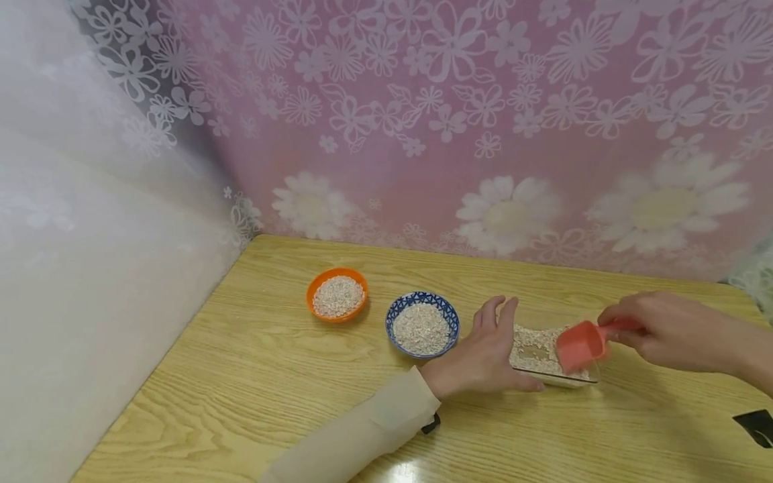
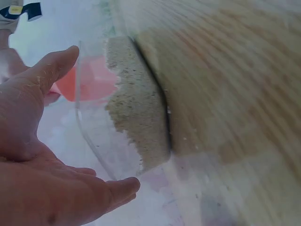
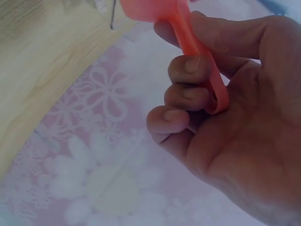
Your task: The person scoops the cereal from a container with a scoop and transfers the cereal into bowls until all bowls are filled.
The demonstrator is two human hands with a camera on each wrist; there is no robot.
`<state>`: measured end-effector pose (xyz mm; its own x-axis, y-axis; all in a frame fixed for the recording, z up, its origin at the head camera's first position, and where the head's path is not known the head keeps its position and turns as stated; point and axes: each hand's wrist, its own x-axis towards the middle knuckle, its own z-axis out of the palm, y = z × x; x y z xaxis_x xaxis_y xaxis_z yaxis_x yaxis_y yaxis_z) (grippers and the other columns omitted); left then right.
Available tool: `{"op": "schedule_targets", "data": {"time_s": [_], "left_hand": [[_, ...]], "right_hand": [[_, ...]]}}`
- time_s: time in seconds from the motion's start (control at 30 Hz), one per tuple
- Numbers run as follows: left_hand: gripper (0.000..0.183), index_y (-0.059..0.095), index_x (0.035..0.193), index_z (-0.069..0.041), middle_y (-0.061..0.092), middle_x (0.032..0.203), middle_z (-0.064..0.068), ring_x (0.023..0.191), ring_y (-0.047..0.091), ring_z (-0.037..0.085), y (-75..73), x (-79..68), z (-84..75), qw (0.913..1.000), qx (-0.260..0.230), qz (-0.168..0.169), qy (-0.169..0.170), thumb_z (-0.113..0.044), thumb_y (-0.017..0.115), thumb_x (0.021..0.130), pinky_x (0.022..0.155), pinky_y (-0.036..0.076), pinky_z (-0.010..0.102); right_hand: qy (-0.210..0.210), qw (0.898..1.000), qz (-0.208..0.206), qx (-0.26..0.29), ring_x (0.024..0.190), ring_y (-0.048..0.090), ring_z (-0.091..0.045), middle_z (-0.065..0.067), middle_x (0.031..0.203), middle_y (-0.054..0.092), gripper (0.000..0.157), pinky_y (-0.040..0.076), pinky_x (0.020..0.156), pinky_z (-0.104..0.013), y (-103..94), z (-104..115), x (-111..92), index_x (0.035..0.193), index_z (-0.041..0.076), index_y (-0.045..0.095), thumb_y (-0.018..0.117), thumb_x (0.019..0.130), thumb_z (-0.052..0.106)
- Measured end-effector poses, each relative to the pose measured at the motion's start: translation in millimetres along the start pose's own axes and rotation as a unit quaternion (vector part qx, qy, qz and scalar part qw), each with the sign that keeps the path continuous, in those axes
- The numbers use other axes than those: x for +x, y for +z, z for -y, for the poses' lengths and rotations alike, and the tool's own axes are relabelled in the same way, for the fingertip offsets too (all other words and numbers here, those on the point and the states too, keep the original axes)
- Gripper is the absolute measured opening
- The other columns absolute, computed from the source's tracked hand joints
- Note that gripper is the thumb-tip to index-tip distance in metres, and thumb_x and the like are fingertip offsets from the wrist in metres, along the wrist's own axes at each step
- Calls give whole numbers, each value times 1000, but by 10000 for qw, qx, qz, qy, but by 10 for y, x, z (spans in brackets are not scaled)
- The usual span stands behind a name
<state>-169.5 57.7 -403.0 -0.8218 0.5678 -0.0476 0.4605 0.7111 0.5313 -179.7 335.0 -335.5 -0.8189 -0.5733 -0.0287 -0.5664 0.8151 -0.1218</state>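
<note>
A clear rectangular container (image 1: 558,380) holding oat flakes (image 1: 534,335) stands on the table at the right. My left hand (image 1: 483,352) spans its left end, thumb and fingers spread to either side; in the left wrist view the fingertips (image 2: 127,186) lie right at the container's edge. My right hand (image 1: 676,332) grips the handle of a red scoop (image 1: 581,345), whose tilted head is over the right part of the oats. Curled fingers (image 3: 188,70) wrap the handle in the right wrist view, where most of the scoop's head is cut off.
Left of the container stands a blue-and-white patterned bowl (image 1: 392,335) with oats in it. Farther left is an orange bowl (image 1: 312,305), also with oats. A pink flowered curtain (image 1: 410,168) hangs behind the wooden table (image 1: 241,376), and pale sheeting (image 1: 90,268) borders the left side.
</note>
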Motion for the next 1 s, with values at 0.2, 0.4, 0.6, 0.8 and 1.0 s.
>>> {"op": "schedule_targets", "data": {"time_s": [0.2,0.4,0.6,0.8,1.0], "left_hand": [[126,4,165,-16,12,169,9,155,25,24,41,70,13,9996,137,38,-250,-61,82,78,103,53,36],[129,4,166,-18,11,169,2,154,24,21,81,125,30,9979,-8,146,-632,-63,84,75,107,50,43],[128,3,164,-18,16,165,5,151,26,21,90,142,38,9971,38,268,-717,-62,83,76,108,47,34],[128,0,164,-20,17,166,5,152,25,22,89,137,40,9962,-65,344,-798,-61,83,76,111,45,36],[128,-1,164,-21,18,167,7,154,24,22,92,134,37,9954,-220,393,-850,-59,84,77,112,45,38]], "right_hand": [[-301,9991,289,47,65,43,10,20,83,63,15,39,56,-21,-58,44,51,93,22,75,73,91,7],[-234,9971,713,105,57,33,4,21,71,51,30,30,56,-21,-146,109,124,82,28,67,65,92,0],[102,9933,1133,227,57,33,1,17,74,55,31,30,57,-22,-225,187,172,81,24,67,59,89,-4],[175,9880,1365,705,60,40,1,15,80,61,22,35,58,-22,-136,142,174,91,21,70,60,95,2],[168,9870,1241,1010,62,48,6,12,89,69,17,42,58,-22,82,41,53,113,9,71,67,98,15]]}}
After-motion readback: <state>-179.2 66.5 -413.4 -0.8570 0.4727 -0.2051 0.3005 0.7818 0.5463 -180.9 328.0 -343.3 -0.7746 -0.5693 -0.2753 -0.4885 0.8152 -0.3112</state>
